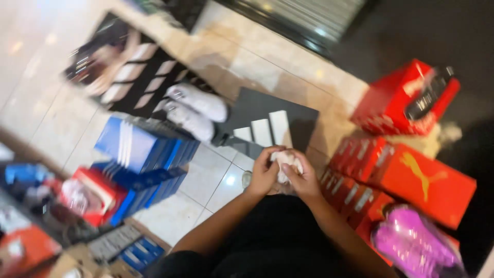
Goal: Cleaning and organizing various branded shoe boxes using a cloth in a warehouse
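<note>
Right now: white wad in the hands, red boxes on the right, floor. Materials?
White wad, pinched between left hand and right hand: probably tissue paper, matte and crumpled; blur leaves cloth possible. Red boxes: likely printed cardboard, flat faces, sharp edges. Floor: glazed tile, with grout lines and glare spots.

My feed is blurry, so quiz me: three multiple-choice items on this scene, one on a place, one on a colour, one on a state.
1. Where does the pair of white shoes lie?
A. on the tiled floor beside the blue boxes
B. inside a red box
C. in the hands

2. What colour are the stacked boxes to the person's right?
A. green
B. red
C. yellow

3. What are the left hand and right hand doing?
A. hanging empty
B. apart, each on a box
C. together, gripping a white crumpled wad

Answers: 1 A, they rest on the floor by the blue boxes; 2 B, plainly red; 3 C, both hands close on the wad.
</note>
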